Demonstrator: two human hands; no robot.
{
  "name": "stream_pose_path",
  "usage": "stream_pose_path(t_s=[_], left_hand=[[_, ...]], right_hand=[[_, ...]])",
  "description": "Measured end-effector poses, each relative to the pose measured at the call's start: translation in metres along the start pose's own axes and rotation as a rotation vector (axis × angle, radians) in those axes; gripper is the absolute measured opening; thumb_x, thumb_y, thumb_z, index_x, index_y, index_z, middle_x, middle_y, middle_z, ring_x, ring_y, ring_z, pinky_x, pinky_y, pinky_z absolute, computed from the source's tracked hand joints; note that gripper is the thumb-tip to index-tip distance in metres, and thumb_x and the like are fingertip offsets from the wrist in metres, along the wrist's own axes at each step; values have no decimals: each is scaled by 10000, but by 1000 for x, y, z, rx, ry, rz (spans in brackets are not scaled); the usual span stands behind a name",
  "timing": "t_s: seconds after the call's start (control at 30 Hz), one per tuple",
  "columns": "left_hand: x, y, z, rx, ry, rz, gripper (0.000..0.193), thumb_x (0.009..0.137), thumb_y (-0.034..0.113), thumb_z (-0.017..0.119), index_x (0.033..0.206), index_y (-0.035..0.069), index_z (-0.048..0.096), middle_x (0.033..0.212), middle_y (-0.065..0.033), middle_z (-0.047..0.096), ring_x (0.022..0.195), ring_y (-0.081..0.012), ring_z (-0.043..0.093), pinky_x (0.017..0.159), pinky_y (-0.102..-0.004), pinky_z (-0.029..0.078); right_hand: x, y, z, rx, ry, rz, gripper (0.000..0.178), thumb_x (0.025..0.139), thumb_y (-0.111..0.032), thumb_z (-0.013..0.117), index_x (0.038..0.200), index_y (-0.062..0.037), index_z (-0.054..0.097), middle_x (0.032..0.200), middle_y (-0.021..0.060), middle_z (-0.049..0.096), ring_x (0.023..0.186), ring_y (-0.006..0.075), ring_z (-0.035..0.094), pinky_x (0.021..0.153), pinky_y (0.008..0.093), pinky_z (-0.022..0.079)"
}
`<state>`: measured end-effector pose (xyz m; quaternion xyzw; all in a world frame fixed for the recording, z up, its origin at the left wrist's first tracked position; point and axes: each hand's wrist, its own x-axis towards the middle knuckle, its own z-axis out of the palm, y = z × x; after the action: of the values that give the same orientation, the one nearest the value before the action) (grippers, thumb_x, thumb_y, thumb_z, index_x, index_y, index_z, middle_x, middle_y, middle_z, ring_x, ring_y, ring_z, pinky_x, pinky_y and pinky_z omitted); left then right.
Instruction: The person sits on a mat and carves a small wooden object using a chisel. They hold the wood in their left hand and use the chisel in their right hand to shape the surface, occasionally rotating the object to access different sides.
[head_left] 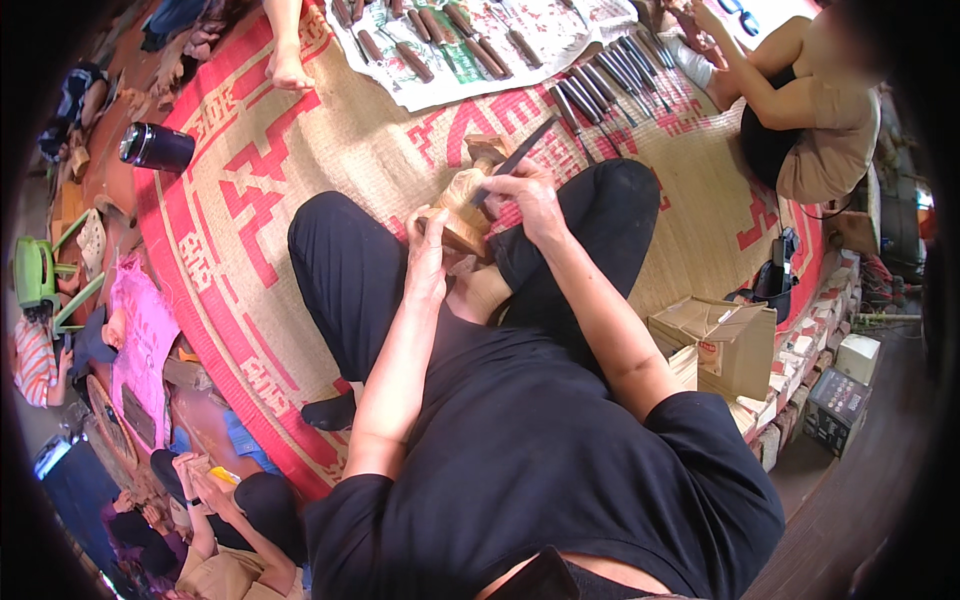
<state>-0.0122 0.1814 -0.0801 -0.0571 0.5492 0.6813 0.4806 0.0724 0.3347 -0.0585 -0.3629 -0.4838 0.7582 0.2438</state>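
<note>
A carved piece of pale wood [462, 192] rests tilted between my crossed legs, with a flat, squared end towards me and a wider block at its far end. My left hand [428, 250] is closed round the near end. In my right hand [527, 202] is a dark, flat, narrow bar that looks like a file [528, 146]. One end of it lies against or just over the right side of the carving; the other points up to the far right. My fingers partly cover both the wood and the file.
Many wood-handled carving tools [480, 55] lie on a white printed sheet [440, 95] ahead, with a row of chisels [610, 85] beside it. A cardboard box [735, 350] stands at my right. A dark flask [157, 147] lies at the left. Other people sit nearby around the woven mat [350, 130].
</note>
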Motion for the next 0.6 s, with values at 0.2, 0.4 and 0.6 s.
stream_pose_path(t_s=[0.2,0.4,0.6], left_hand=[[0,0,0,12,-38,-17,603,826,408,650,1283,187,324,1243,-107,402,1110,-266,489,741,-412,532],[1,-4,2,61,8,20,629,810,404,671,1287,190,322,1248,-111,400,1116,-280,478,755,-418,515],[5,-8,-2,-21,-34,39,647,827,327,689,1314,134,308,1234,-126,418,1121,-228,454,877,-371,456]], right_hand=[[1,24,4,43,15,91,89,713,14,679,757,-19,609,633,19,586,496,72,490,452,212,357],[17,7,3,35,147,-67,80,709,5,669,772,-10,622,635,20,590,503,72,493,462,210,372],[5,9,11,-75,-10,-7,91,691,14,680,758,-1,621,674,39,607,556,106,550,525,229,428]])
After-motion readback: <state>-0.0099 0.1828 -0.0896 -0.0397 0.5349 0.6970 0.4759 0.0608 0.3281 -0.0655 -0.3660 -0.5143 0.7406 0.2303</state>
